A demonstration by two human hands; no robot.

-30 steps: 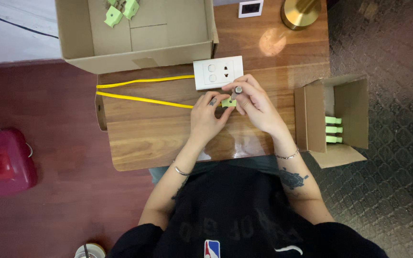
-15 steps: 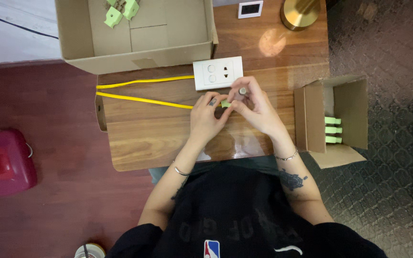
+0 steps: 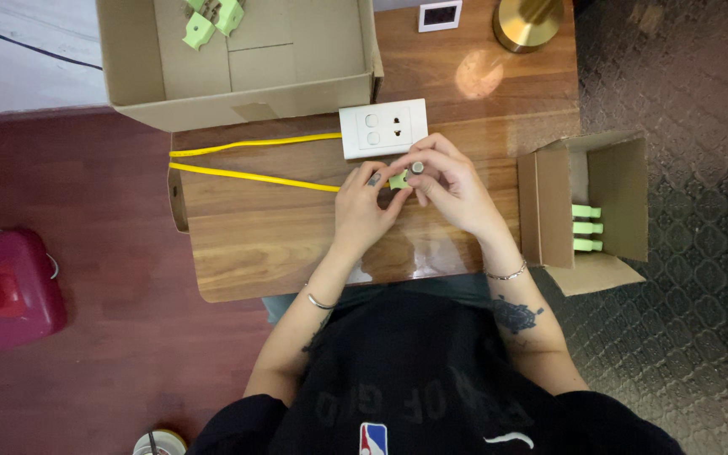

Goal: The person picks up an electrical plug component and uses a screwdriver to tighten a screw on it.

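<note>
Both hands meet over the middle of the wooden table (image 3: 280, 244). Between the fingertips sits a small light-green plug part (image 3: 398, 179). My left hand (image 3: 364, 206) pinches it from the left, where a yellow cable (image 3: 246, 175) runs up to the hand. My right hand (image 3: 448, 190) grips it from the right, with a small round metal piece (image 3: 417, 167) at the fingertips. Just beyond the hands lies a white wall socket plate (image 3: 383, 128).
A large open cardboard box (image 3: 238, 93) with a few green plug parts (image 3: 212, 17) stands at the table's far left. A smaller open box (image 3: 587, 211) with green pieces sits at the right. A brass lamp base (image 3: 526, 24), a small white display and a red object on the floor (image 3: 6, 286) are around.
The hands stay in place over the green part; only the fingers have shifted slightly around it.
</note>
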